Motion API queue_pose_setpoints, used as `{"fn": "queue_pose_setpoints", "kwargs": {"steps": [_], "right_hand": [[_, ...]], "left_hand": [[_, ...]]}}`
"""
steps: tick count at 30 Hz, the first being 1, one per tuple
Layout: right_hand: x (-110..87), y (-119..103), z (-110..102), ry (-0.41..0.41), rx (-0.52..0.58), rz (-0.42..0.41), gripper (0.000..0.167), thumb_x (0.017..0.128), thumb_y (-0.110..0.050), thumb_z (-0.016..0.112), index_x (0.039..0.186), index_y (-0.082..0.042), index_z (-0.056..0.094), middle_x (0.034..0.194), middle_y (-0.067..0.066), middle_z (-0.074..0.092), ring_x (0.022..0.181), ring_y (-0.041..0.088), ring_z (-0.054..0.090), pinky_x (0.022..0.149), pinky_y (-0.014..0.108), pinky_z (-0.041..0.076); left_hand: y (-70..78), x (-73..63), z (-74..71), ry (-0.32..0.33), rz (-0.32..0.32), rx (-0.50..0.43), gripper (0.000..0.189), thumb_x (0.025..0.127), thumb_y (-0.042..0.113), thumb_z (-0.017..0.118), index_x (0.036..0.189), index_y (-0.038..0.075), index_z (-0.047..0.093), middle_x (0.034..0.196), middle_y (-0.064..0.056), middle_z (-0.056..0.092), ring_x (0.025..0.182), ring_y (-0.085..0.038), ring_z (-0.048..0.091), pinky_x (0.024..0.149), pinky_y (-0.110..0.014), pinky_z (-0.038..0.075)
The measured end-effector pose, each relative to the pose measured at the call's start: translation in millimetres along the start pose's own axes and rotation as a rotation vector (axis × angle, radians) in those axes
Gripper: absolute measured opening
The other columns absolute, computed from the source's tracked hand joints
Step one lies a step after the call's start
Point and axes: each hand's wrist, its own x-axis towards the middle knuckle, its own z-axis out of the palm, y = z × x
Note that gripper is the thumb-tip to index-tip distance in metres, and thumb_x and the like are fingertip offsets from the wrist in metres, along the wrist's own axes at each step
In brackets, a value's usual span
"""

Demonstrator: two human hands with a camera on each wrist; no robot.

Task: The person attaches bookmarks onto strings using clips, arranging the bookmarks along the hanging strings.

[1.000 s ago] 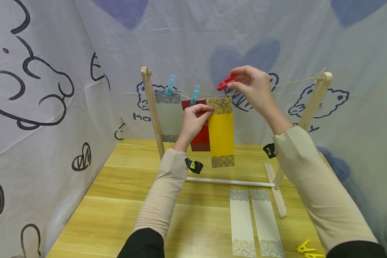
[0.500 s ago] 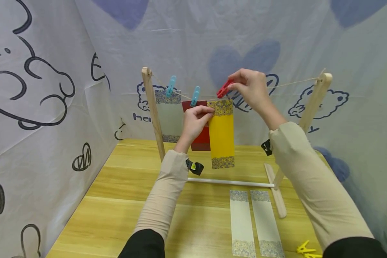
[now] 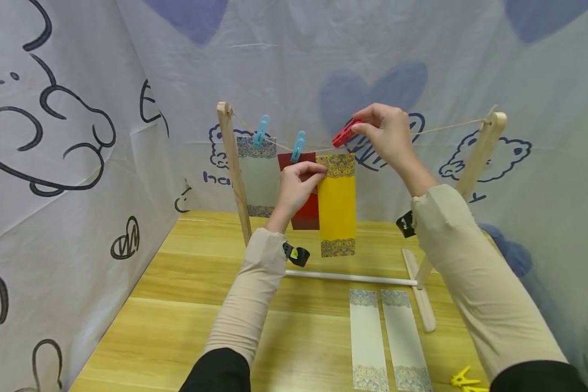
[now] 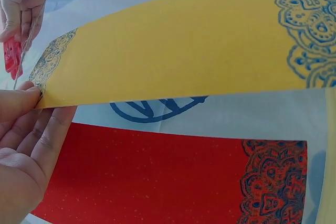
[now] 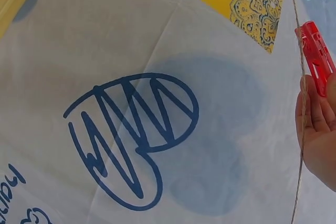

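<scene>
Between thumb and fingers my left hand pinches the upper left edge of a yellow paper strip with patterned ends. The strip hangs upright just under a thin string. My right hand holds a red clothespin by its handle end, its tip close to the string above the strip's top edge. In the right wrist view the red clothespin lies by the string, apart from the yellow strip. Behind my left hand a red strip hangs from a blue clothespin.
A pale strip hangs further left under another blue clothespin. Wooden posts hold the string, with a white rod below. Two white strips and yellow clothespins lie on the wooden table.
The right hand has lowered slightly and tilted the red clothespin, bringing its tip down toward the string. The left hand and yellow strip have dropped slightly.
</scene>
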Motion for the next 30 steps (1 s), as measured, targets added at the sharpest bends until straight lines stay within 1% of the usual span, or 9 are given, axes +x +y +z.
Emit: {"fn": "queue_pose_setpoints", "kwargs": {"steps": [3, 9, 14, 19, 23, 25, 27, 30], "right_hand": [[-0.1, 0.3, 0.3, -0.020, -0.002, 0.007, 0.024, 0.083, -0.012, 0.062, 0.102, 0.002, 0.064, 0.096, 0.014, 0.065, 0.081, 0.022, 0.061, 0.069, 0.021, 0.048], [-0.3, -2.3, 2.7, -0.094, -0.033, -0.009, 0.022, 0.083, -0.011, 0.061, 0.101, 0.003, 0.064, 0.095, 0.015, 0.064, 0.077, 0.022, 0.059, 0.063, 0.018, 0.045], [0.5, -3.2, 6.1, -0.147, -0.067, -0.015, 0.020, 0.084, -0.008, 0.061, 0.099, 0.003, 0.064, 0.093, 0.017, 0.064, 0.076, 0.024, 0.059, 0.062, 0.019, 0.045], [0.3, -3.6, 8.4, -0.194, -0.078, -0.005, 0.018, 0.083, -0.007, 0.060, 0.098, 0.003, 0.064, 0.092, 0.018, 0.064, 0.076, 0.025, 0.060, 0.063, 0.024, 0.047], [-0.5, -3.6, 8.6, -0.212, -0.076, -0.019, 0.018, 0.083, -0.006, 0.060, 0.098, 0.004, 0.064, 0.093, 0.018, 0.064, 0.077, 0.026, 0.060, 0.067, 0.030, 0.049], [-0.9, -3.0, 8.6, -0.218, -0.080, -0.035, 0.017, 0.083, -0.005, 0.061, 0.097, 0.005, 0.064, 0.093, 0.019, 0.064, 0.078, 0.027, 0.060, 0.068, 0.033, 0.049], [-1.6, -2.0, 8.6, -0.234, -0.092, -0.055, 0.017, 0.082, -0.003, 0.061, 0.098, 0.005, 0.063, 0.093, 0.019, 0.063, 0.079, 0.027, 0.060, 0.070, 0.035, 0.049], [-2.2, -1.6, 8.5, -0.281, -0.112, -0.081, 0.021, 0.082, -0.002, 0.061, 0.101, 0.005, 0.062, 0.096, 0.019, 0.061, 0.083, 0.028, 0.057, 0.073, 0.037, 0.048]], "left_hand": [[-0.4, 0.0, -0.3, -0.002, 0.008, 0.003, 0.016, 0.085, -0.005, 0.055, 0.097, -0.014, 0.062, 0.096, -0.025, 0.060, 0.078, -0.037, 0.058, 0.068, -0.039, 0.051], [-1.3, 0.8, -0.9, 0.003, 0.030, 0.007, 0.016, 0.085, -0.005, 0.055, 0.096, -0.014, 0.062, 0.096, -0.025, 0.060, 0.078, -0.037, 0.058, 0.068, -0.040, 0.051], [-1.5, 0.8, -1.3, 0.002, 0.033, 0.011, 0.016, 0.085, -0.005, 0.055, 0.097, -0.014, 0.062, 0.096, -0.025, 0.060, 0.078, -0.036, 0.058, 0.068, -0.039, 0.051], [0.0, 1.1, -1.4, 0.016, 0.066, 0.022, 0.015, 0.085, -0.005, 0.055, 0.095, -0.014, 0.062, 0.095, -0.025, 0.061, 0.077, -0.035, 0.058, 0.067, -0.040, 0.051], [0.3, 2.1, -1.1, 0.036, 0.102, 0.037, 0.014, 0.084, -0.007, 0.055, 0.093, -0.015, 0.063, 0.093, -0.026, 0.062, 0.076, -0.036, 0.058, 0.067, -0.043, 0.050], [-0.7, 2.8, -0.6, 0.045, 0.106, 0.050, 0.014, 0.084, -0.007, 0.056, 0.092, -0.015, 0.063, 0.092, -0.025, 0.062, 0.076, -0.035, 0.059, 0.067, -0.042, 0.050], [-8.8, 5.6, -0.5, 0.045, 0.103, 0.058, 0.014, 0.084, -0.006, 0.056, 0.092, -0.013, 0.064, 0.092, -0.023, 0.063, 0.075, -0.033, 0.059, 0.066, -0.040, 0.050], [-22.6, 9.6, -0.5, 0.044, 0.100, 0.063, 0.014, 0.084, -0.003, 0.058, 0.092, -0.010, 0.065, 0.091, -0.020, 0.064, 0.074, -0.029, 0.060, 0.064, -0.034, 0.051]]}}
